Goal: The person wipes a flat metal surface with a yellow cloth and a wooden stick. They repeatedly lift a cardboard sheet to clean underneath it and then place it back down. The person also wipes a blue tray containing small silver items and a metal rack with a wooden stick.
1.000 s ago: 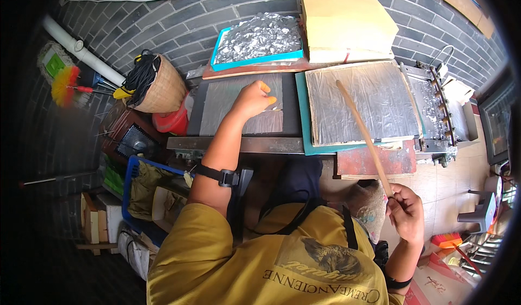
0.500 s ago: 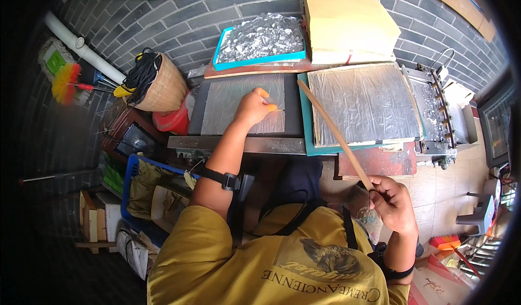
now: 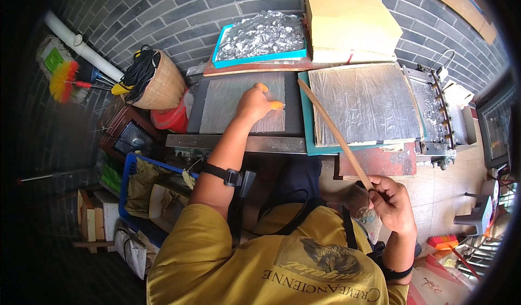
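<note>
My left hand rests over a thin silvery-grey sheet lying on a dark board. Orange covers sit on its thumb and a fingertip, which are spread apart; the other fingers are hidden under the hand. Nothing shows in its grip. My right hand, low and close to my body, is closed round the near end of a long flat wooden stick. The stick slants up and left, its far end by the board's right side. Beneath it is a stack of wrinkled silvery sheets on a teal ribbed mat.
Behind the sheet is a blue tray heaped with silvery flakes. A thick yellow paper stack stands beside it against the brick wall. Left are a wicker basket with black cable and a blue crate. A metal frame is at the right.
My left thumb has shifted slightly right over the sheet, farther from the fingertip. My right hand and the wooden stick stay nearly as they were.
</note>
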`<state>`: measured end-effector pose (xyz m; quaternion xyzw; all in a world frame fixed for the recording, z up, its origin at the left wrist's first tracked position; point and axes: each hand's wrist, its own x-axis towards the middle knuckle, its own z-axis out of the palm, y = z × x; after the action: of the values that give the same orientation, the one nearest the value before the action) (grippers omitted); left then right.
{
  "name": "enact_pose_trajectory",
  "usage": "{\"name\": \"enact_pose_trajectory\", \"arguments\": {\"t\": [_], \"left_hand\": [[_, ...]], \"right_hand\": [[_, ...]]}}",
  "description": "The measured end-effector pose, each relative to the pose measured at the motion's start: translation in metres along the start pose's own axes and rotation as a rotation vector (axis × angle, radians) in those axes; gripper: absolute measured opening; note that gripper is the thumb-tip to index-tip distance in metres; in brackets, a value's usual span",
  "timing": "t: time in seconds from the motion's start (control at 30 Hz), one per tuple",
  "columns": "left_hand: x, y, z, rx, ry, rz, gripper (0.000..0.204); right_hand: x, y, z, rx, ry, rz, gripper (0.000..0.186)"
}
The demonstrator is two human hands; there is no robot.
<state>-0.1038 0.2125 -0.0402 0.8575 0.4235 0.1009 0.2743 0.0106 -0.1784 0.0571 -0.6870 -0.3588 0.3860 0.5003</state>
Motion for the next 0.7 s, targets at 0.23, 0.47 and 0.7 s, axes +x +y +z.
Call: {"name": "enact_pose_trajectory", "arguments": {"t": [0.23, 0.47, 0.7], "left_hand": [[-0.007, 0.006, -0.010, -0.077, -0.028, -0.005, 0.076], [-0.015, -0.023, -0.016, -0.120, 0.012, -0.070, 0.073], [-0.020, -0.023, -0.015, -0.033, 0.025, -0.101, 0.071]], "right_hand": [[0.006, 0.000, 0.002, -0.203, 0.002, 0.007, 0.029], [0.022, -0.023, 0.016, -0.530, -0.065, -0.128, 0.027], [0.030, -0.035, 0.020, -0.691, -0.091, -0.157, 0.026]]}}
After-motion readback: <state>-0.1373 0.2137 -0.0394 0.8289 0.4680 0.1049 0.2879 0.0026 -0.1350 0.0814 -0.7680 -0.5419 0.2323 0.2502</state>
